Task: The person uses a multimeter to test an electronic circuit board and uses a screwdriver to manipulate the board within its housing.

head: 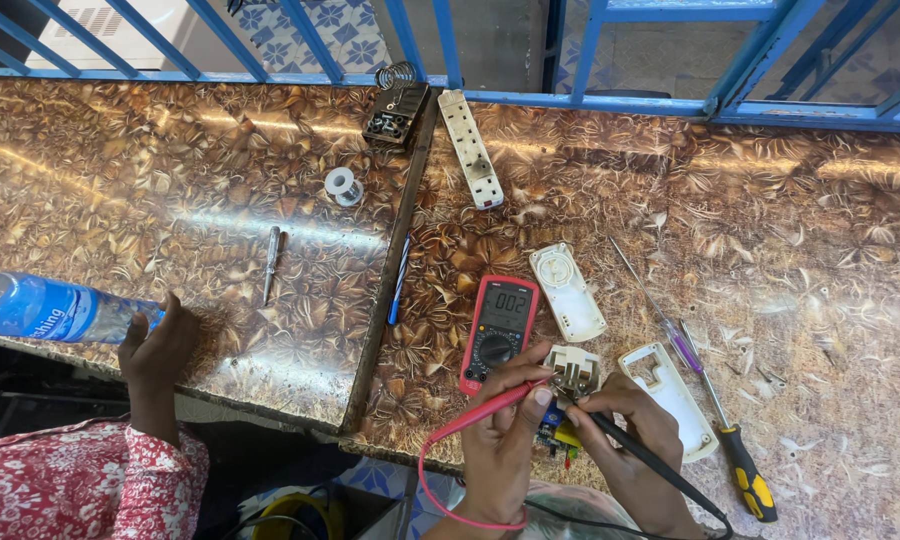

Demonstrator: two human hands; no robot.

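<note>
My left hand [500,440] grips a red test probe [480,415], whose red lead loops below the table edge. My right hand [642,428] grips a black test probe [638,455]. Both probe tips meet at a small white plug part [573,366] with metal contacts, which lies between my hands. A small blue and yellow piece sits partly hidden under my fingers. Just left of the part lies a red multimeter [498,330] with its screen lit.
Two white plastic covers [567,290] [672,398], a purple-handled tester [682,345], a yellow-black screwdriver [748,482], a power strip [470,148], a solder spool [343,186] and a small screwdriver [271,260] lie around. Another person's hand [160,350] holds a blue bottle [50,310].
</note>
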